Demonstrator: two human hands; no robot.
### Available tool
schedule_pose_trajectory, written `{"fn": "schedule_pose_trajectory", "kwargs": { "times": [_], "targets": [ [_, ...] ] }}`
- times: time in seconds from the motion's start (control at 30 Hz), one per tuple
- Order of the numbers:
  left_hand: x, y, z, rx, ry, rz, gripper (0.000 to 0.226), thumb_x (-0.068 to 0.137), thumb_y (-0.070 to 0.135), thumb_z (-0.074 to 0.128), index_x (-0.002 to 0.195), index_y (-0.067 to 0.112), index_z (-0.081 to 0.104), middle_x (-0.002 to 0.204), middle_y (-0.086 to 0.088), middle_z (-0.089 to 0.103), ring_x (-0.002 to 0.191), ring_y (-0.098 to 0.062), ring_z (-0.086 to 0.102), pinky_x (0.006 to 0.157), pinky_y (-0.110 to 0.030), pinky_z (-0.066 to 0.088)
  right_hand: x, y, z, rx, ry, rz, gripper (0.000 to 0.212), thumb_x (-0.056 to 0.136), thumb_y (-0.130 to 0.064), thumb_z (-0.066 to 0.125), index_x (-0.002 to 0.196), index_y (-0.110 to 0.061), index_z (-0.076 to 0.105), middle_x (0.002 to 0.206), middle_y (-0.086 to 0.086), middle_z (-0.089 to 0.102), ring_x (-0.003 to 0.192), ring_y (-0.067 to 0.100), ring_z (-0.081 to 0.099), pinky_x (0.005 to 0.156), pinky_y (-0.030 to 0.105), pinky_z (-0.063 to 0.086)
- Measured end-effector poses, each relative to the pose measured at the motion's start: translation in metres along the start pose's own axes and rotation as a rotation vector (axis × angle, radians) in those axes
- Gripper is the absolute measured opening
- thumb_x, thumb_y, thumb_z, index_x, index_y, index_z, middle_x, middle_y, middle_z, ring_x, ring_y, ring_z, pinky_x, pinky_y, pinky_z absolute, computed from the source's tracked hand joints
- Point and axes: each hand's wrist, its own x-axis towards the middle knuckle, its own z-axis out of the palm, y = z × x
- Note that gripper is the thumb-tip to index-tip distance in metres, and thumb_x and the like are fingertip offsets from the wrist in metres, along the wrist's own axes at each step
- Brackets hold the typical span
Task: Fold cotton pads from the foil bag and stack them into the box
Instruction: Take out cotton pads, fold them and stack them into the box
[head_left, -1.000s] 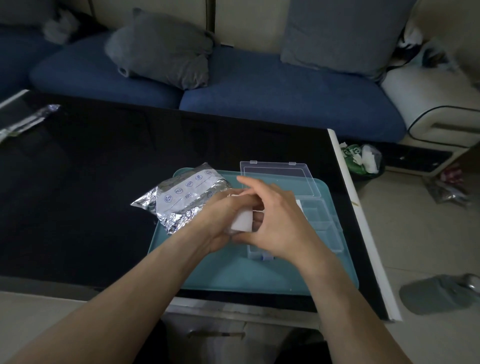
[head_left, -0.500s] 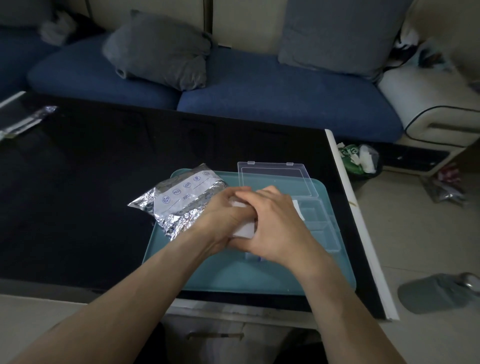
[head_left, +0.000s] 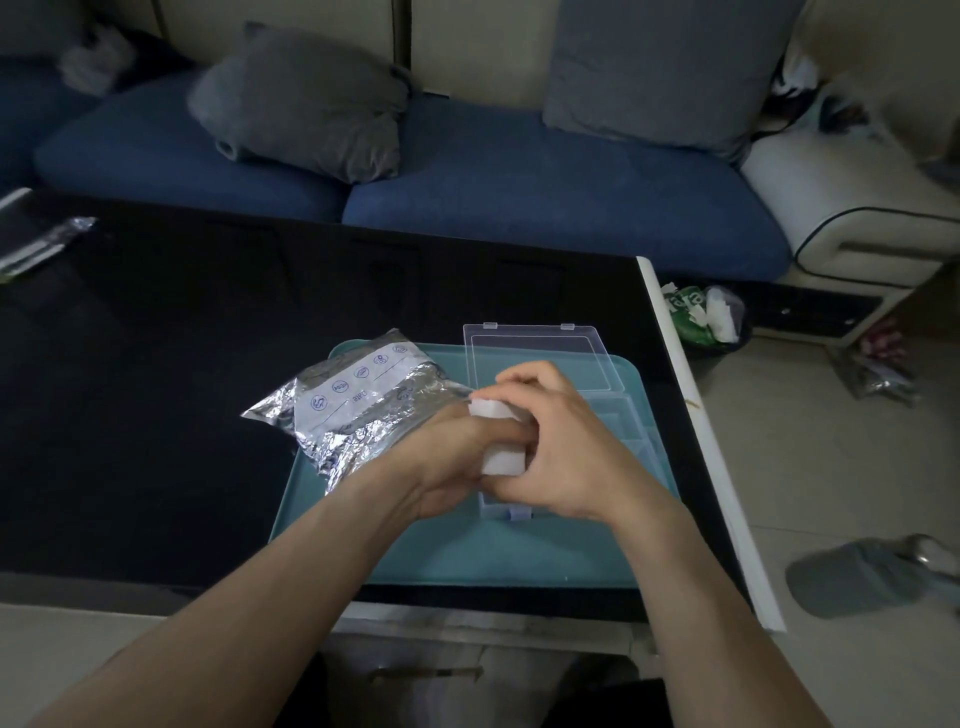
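A white cotton pad (head_left: 500, 449) sits between both hands above the near half of the clear plastic box (head_left: 639, 441). My left hand (head_left: 447, 457) grips the pad from the left, and my right hand (head_left: 558, 447) curls round it from the right and above. The box lies open on a teal tray (head_left: 467, 551), its lid (head_left: 540, 358) flat at the far side. My hands hide most of the box's compartments. A crumpled foil bag (head_left: 358, 405) lies on the tray's left edge, just beyond my left wrist.
The tray rests on a black glossy table (head_left: 156, 389) with a white right edge. A second foil strip (head_left: 41, 244) lies at the far left. A blue sofa with grey cushions stands behind. A bin with rubbish and a grey slipper are on the floor at right.
Both hands stayed together on the pad. The fingers of my right hand have closed further over it, and the pad now shows as a narrower folded block.
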Motion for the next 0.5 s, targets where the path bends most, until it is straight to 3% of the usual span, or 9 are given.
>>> {"fn": "schedule_pose_trajectory", "kwargs": {
  "times": [0.07,0.17,0.23,0.37,0.5],
  "targets": [
    [0.0,0.002,0.001,-0.069,-0.052,-0.026,0.017,0.088,-0.006,0.058,0.104,0.0,0.063,0.088,-0.02,0.065,0.08,-0.029,0.068,0.061,-0.035,0.057,-0.002,0.001,-0.001,-0.001,-0.053,-0.016,0.082,0.064,-0.027,0.091,0.138,-0.033,0.055,0.139,-0.018,0.038,0.127,0.003,0.043,0.096,0.01,0.037],
    [0.002,0.001,0.003,-0.048,-0.046,-0.025,0.013,0.087,-0.009,0.055,0.096,-0.001,0.06,0.076,-0.019,0.06,0.068,-0.027,0.063,0.058,-0.035,0.054,-0.005,-0.001,-0.003,0.026,-0.075,-0.035,0.089,0.061,-0.032,0.093,0.141,-0.034,0.052,0.14,-0.023,0.043,0.126,-0.004,0.045,0.1,0.013,0.039],
    [0.002,0.001,0.006,-0.005,-0.043,-0.015,0.017,0.084,-0.014,0.052,0.093,-0.001,0.059,0.074,-0.016,0.06,0.062,-0.022,0.061,0.054,-0.031,0.053,-0.008,-0.002,-0.01,0.123,-0.052,-0.011,0.079,0.07,-0.031,0.089,0.141,-0.032,0.052,0.136,-0.02,0.052,0.123,-0.006,0.049,0.097,0.011,0.041],
    [0.002,0.0,0.003,0.005,-0.219,-0.086,0.039,0.067,-0.009,0.047,0.104,-0.001,0.057,0.074,-0.013,0.06,0.048,-0.018,0.05,0.058,-0.034,0.05,-0.012,0.006,-0.028,0.288,-0.079,0.106,0.055,0.081,-0.005,0.069,0.13,-0.028,0.062,0.118,-0.011,0.066,0.11,0.0,0.061,0.088,0.018,0.049],
    [0.003,-0.003,0.004,0.022,-0.302,-0.129,0.066,0.054,-0.006,0.042,0.119,-0.004,0.048,0.084,-0.023,0.05,0.046,-0.021,0.049,0.067,-0.038,0.048,-0.014,0.013,-0.031,0.255,-0.108,0.178,0.038,0.083,-0.005,0.072,0.114,-0.027,0.071,0.103,-0.014,0.071,0.099,0.001,0.064,0.088,0.026,0.054]
  ]
}}
